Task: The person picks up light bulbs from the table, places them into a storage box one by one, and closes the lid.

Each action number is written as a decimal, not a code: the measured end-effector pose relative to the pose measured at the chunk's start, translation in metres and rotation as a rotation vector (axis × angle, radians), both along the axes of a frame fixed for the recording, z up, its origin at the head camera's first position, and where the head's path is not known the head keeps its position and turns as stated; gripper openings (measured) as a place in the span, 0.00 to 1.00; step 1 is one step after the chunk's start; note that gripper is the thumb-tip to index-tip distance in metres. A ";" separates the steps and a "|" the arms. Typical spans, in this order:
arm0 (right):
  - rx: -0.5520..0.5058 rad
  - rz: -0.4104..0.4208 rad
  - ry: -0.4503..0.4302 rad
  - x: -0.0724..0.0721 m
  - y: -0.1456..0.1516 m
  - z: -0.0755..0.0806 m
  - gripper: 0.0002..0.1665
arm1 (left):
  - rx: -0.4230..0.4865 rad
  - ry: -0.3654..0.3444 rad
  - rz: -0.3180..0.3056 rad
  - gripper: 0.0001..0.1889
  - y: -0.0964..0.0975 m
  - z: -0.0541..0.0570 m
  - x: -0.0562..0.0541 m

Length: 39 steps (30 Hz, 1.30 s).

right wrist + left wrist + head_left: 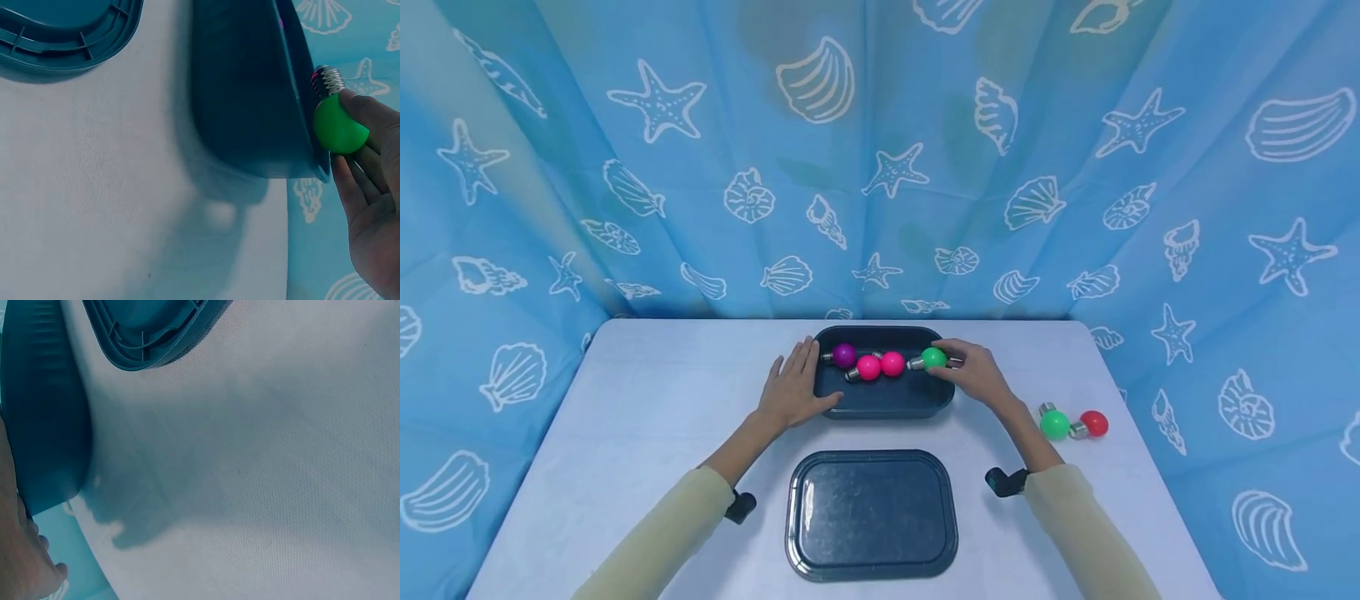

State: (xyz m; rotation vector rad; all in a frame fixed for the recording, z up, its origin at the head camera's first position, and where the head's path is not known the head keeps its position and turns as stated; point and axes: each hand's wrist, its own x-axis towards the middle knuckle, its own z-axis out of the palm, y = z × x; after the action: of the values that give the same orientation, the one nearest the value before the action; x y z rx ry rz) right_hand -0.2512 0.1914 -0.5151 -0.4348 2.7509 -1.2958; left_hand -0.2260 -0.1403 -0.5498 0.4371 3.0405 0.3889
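Observation:
A dark, deep plastic box [880, 403] stands near the table's back edge. Inside it lie a purple light bulb [845, 356] and two pink light bulbs [869, 367], all with metal screw bases. My right hand [976, 372] pinches a green light bulb [341, 127] between thumb and fingers at the box's right end. In the head view its screw base points left over the box. My left hand [792, 387] lies with straight fingers along the left end of the box; in the left wrist view only part of that hand shows at the edge.
A dark lid [872, 515] lies flat on the white table in front of the box. To the right, another green bulb [1055, 425] and a red bulb [1094, 423] lie close together. A blue curtain [880, 167] with shell prints hangs behind the table [647, 400].

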 end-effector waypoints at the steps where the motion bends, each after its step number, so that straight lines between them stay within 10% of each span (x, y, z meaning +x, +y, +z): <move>1: 0.010 0.003 -0.006 -0.001 -0.001 -0.002 0.32 | 0.000 -0.001 -0.002 0.56 0.000 0.000 0.000; 39: 0.433 0.197 -0.052 -0.029 -0.033 -0.002 0.23 | -0.025 -0.023 -0.004 0.56 0.000 0.008 0.003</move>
State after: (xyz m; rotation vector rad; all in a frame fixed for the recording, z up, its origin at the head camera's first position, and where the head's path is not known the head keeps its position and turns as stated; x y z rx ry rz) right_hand -0.2800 0.1580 -0.5168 -0.5997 2.7490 -0.6338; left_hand -0.2233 -0.1400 -0.5423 0.4350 3.0185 0.3527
